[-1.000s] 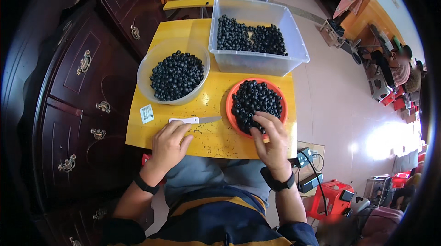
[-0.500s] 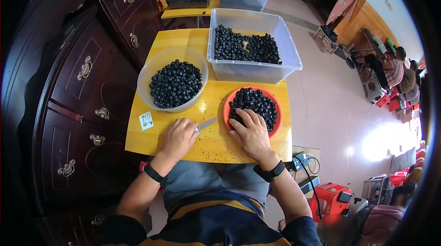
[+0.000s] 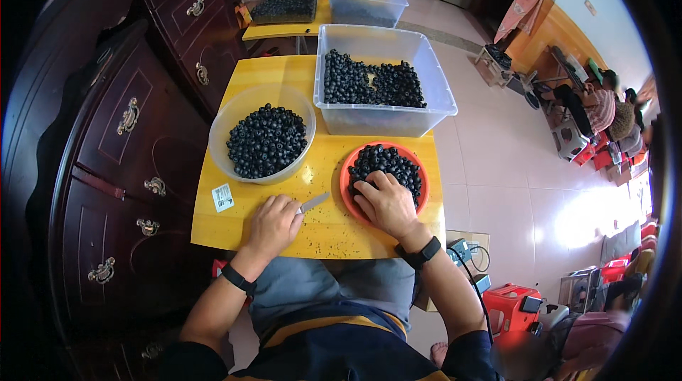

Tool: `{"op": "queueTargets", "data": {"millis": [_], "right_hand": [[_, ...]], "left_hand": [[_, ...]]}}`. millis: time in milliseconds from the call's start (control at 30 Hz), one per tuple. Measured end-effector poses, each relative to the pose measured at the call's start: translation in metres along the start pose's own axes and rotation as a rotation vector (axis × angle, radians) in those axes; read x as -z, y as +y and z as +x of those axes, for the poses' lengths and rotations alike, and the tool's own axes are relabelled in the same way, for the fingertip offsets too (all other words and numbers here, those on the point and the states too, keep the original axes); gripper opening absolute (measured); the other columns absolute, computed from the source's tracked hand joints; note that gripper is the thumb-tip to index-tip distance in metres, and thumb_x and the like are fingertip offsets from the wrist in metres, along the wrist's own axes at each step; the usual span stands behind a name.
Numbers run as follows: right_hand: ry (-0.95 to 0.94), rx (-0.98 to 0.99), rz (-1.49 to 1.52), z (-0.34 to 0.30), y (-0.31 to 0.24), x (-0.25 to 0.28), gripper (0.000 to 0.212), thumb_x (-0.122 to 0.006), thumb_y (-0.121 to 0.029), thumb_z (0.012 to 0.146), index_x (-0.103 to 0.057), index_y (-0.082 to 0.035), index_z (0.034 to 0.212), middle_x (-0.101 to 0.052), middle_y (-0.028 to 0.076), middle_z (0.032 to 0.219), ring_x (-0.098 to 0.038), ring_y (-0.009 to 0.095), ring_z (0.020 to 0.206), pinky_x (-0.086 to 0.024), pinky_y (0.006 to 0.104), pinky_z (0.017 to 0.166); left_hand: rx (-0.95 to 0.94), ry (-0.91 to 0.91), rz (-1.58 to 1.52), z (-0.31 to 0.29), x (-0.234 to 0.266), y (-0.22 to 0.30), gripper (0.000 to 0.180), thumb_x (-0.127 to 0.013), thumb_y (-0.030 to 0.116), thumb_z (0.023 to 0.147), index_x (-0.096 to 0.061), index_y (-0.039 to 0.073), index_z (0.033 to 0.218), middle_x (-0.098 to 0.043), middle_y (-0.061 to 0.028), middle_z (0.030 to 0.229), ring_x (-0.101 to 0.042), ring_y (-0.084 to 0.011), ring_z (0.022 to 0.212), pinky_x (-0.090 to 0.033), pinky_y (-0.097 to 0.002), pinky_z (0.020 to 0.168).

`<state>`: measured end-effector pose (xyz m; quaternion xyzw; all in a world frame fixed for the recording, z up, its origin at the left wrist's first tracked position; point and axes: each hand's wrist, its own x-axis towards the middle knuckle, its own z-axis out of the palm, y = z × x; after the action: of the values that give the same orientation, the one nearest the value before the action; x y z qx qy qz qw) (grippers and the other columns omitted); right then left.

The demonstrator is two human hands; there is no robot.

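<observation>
My left hand [image 3: 273, 226] rests on the yellow table [image 3: 334, 242], its fingers closed round the handle of a small knife [image 3: 313, 202]. The short blade points right, toward an orange bowl [image 3: 345, 185]. Small round black pieces [image 3: 385, 160] that look like berries or beads fill this bowl. Over its near side, my right hand [image 3: 387, 205] has its fingers curled down at the pieces; what is between the fingertips is hidden. Left of it stands a clear round tub [image 3: 216, 141] heaped with the same pieces. Behind the bowl, a clear plastic bin [image 3: 376, 123] holds more of them.
Near the tub lies a white printed label [image 3: 222, 197]. Dark crumbs dot the table's near part. A dark wooden cabinet [image 3: 106, 189] flanks the left side. Ahead, a person in red sits behind another table with two bins. A red stool [image 3: 513, 303] stands at right; other people sit farther off.
The whole view has shifted slightly, with the table lower in it. My right hand's fingers have curled in from a flatter spread over the pieces. My left hand keeps the knife.
</observation>
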<state>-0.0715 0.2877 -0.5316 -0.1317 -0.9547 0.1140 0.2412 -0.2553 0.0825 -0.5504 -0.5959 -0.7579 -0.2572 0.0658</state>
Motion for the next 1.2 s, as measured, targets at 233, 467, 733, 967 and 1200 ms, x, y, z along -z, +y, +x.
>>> {"op": "queueTargets", "data": {"millis": [233, 467, 733, 967, 1200], "right_hand": [[0.040, 0.002, -0.056, 0.008, 0.006, -0.004, 0.014, -0.070, -0.022, 0.088, -0.067, -0.013, 0.099, -0.060, 0.005, 0.088, -0.064, 0.025, 0.080, -0.056, 0.0372, 0.065], [0.141, -0.084, 0.096, 0.021, 0.001, 0.000, 0.011, -0.068, -0.018, 0.090, -0.066, -0.011, 0.097, -0.063, 0.008, 0.083, -0.067, 0.029, 0.075, -0.055, 0.0391, 0.064], [0.204, -0.150, 0.156, 0.024, 0.010, -0.005, 0.013, -0.068, -0.016, 0.091, -0.067, -0.008, 0.100, -0.067, 0.012, 0.088, -0.067, 0.031, 0.074, -0.055, 0.0389, 0.067], [0.365, -0.848, 1.623, 0.019, 0.004, 0.029, 0.022, -0.055, -0.031, 0.104, -0.064, -0.011, 0.108, -0.062, -0.003, 0.084, -0.058, 0.007, 0.074, -0.040, 0.0194, 0.051], [0.350, -1.087, 2.516, -0.021, -0.007, 0.028, 0.024, -0.055, -0.024, 0.104, -0.061, -0.007, 0.119, -0.066, 0.009, 0.105, -0.064, 0.020, 0.091, -0.055, 0.0256, 0.063]], "left_hand": [[-0.019, 0.022, -0.035, -0.001, 0.000, 0.000, 0.013, -0.067, 0.011, 0.085, -0.069, 0.004, 0.095, -0.064, -0.0100, 0.090, -0.064, -0.0299, 0.086, -0.053, -0.0415, 0.074], [-0.044, 0.048, 0.011, -0.004, -0.004, -0.004, 0.014, -0.067, 0.014, 0.086, -0.070, 0.005, 0.096, -0.063, -0.0071, 0.090, -0.063, -0.0267, 0.086, -0.053, -0.0394, 0.075], [-0.048, 0.012, 0.001, -0.003, 0.002, 0.001, 0.018, -0.070, 0.016, 0.085, -0.069, 0.006, 0.099, -0.062, -0.0067, 0.091, -0.062, -0.0268, 0.086, -0.052, -0.0398, 0.075], [-0.047, 0.008, 0.009, -0.005, -0.002, -0.004, 0.017, -0.069, 0.014, 0.085, -0.066, 0.005, 0.098, -0.061, -0.0090, 0.091, -0.064, -0.0286, 0.084, -0.055, -0.0409, 0.072], [-0.021, -0.035, 0.038, -0.003, -0.003, -0.003, 0.015, -0.068, 0.014, 0.086, -0.065, 0.004, 0.096, -0.061, -0.0107, 0.090, -0.065, -0.0301, 0.084, -0.055, -0.0419, 0.070]]}}
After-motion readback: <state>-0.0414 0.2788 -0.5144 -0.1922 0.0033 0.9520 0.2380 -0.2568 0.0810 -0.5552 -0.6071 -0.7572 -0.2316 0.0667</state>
